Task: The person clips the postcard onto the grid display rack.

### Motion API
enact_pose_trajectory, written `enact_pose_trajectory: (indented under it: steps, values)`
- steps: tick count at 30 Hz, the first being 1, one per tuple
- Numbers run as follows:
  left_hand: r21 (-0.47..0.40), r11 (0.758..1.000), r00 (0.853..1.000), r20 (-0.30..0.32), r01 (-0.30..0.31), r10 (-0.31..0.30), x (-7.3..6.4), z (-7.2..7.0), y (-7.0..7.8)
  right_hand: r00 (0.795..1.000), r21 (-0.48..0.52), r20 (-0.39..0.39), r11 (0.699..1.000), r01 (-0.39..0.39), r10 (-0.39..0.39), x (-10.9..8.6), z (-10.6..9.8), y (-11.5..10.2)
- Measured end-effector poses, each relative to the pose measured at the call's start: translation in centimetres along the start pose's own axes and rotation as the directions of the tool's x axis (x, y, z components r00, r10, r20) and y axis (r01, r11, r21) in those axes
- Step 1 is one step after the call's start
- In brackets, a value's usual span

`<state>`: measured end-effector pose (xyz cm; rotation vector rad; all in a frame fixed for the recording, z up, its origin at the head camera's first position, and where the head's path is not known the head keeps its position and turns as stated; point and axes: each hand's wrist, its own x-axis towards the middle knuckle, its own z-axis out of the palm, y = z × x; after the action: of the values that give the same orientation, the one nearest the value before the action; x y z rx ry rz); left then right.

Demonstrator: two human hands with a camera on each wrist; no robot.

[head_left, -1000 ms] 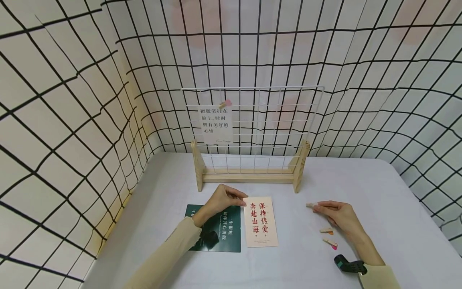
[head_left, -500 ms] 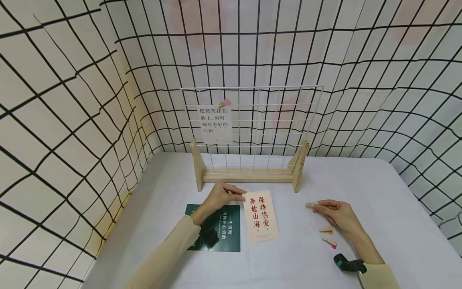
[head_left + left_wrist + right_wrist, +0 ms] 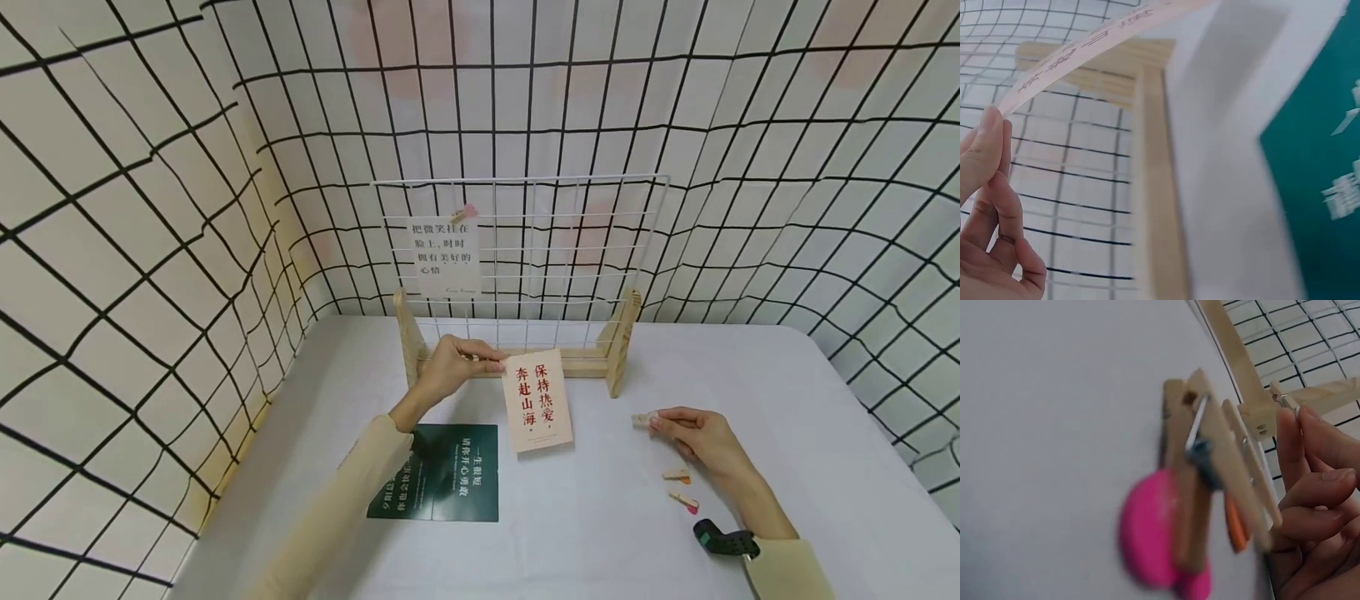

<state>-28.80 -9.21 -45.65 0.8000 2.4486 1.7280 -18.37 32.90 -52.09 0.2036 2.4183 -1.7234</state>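
Observation:
My left hand (image 3: 452,367) pinches the upper left corner of a cream postcard (image 3: 538,404) with red characters, thumb against fingers. The postcard is up off the table, its top overlapping the stand's wooden base in the head view. In the left wrist view the postcard (image 3: 1097,47) stretches away from the fingertips. On the right side my right hand (image 3: 701,437) pinches a small wooden clothespin (image 3: 641,421) between thumb and forefinger. Two more clothespins lie below it, one with an orange ornament (image 3: 677,476), the other with a pink one (image 3: 684,502).
A white wire grid rack (image 3: 570,250) on a wooden stand (image 3: 619,350) stands at the back. A white text card (image 3: 446,262) is clipped to its left part by a clothespin (image 3: 462,214). The dark green card (image 3: 457,475) lies on the white-covered table (image 3: 570,542).
The left hand has lifted the cream postcard off the table and carried it toward the rack, uncovering more of the green card. The right hand keeps its clothespin nearly in place.

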Motion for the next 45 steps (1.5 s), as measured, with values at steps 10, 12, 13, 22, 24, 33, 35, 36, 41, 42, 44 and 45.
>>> enact_pose_trajectory:
  steps: [10,12,13,22,24,33,35,36,41,42,44,45]
  values:
    - [0.065,0.989,0.991,0.021,-0.131,0.13,3.1,-1.7,4.0,0.996,0.006,0.025,0.997,0.081,-0.081,0.9,0.5,-2.6]
    - [0.074,0.987,0.989,0.024,-0.145,0.144,3.6,-2.0,4.8,0.994,0.02,0.029,0.994,0.106,-0.107,0.9,0.6,-3.2]
    - [0.081,0.985,0.989,0.023,-0.151,0.149,3.8,-2.1,5.2,0.993,0.028,0.029,0.993,0.118,-0.118,1.0,0.7,-3.6]
    - [0.041,0.97,0.971,-0.009,-0.24,0.241,5.3,-3.2,8.3,0.976,-0.008,0.01,0.976,0.218,-0.218,1.3,0.8,-8.4]
    - [0.022,0.969,0.97,-0.008,-0.245,0.245,5.5,-3.3,8.8,0.971,-0.009,-0.001,0.971,0.239,-0.239,1.5,0.8,-9.6]
    - [0.064,0.954,0.955,-0.03,-0.292,0.294,6.8,-2.9,11.7,0.93,0.009,-0.08,0.933,0.36,-0.358,1.9,-0.2,-14.2]
    - [0.06,0.948,0.948,-0.041,-0.313,0.316,7.2,-2.8,12.2,0.924,0.028,-0.109,0.928,0.37,-0.365,1.9,-0.5,-15.3]
    - [0.06,0.945,0.944,-0.048,-0.322,0.325,7.4,-2.7,12.5,0.923,0.029,-0.128,0.929,0.369,-0.363,1.9,-0.7,-15.8]
    - [0.092,0.933,0.93,-0.091,-0.347,0.355,8.2,-2.6,13.6,0.898,0.042,-0.197,0.912,0.408,-0.392,2.2,-0.8,-18.6]
    - [0.106,0.928,0.924,-0.102,-0.357,0.367,8.4,-2.6,13.7,0.893,0.044,-0.204,0.907,0.418,-0.402,2.4,-0.7,-19.1]
    - [0.131,0.918,0.913,-0.123,-0.374,0.389,8.8,-2.6,14.0,0.874,0.063,-0.214,0.887,0.457,-0.435,2.7,-0.7,-20.2]
    - [0.143,0.912,0.906,-0.131,-0.385,0.403,8.9,-2.6,14.1,0.867,0.059,-0.222,0.881,0.469,-0.447,2.8,-0.8,-20.8]
